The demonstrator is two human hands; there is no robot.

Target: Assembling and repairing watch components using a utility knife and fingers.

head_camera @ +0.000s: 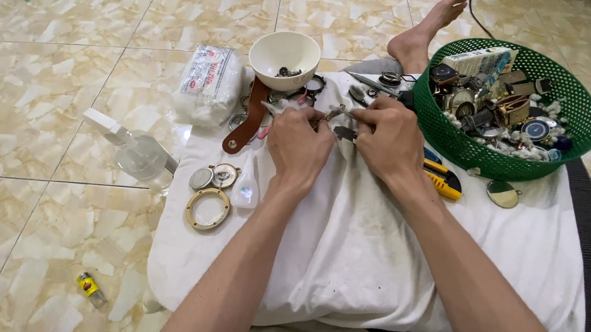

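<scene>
My left hand (298, 146) and my right hand (390, 138) meet over the white cloth (371, 257) spread across my lap, fingers of both curled in and pinched around a small metal watch part (334, 112) held between them, just above the cloth. A dark tool tip (344, 132) shows under my right thumb, though I cannot tell whether that hand grips it. Just beside my right wrist lies a yellow utility knife (443, 182). To the right sits a green mesh basket (566, 150) full of watch pieces. Ahead of my hands stands a white bowl (285, 51), with a brown leather strap (247, 123) lying below it. On the cloth left of my left hand lie a brass ring (207, 208) and two round watch cases (214, 176).
</scene>
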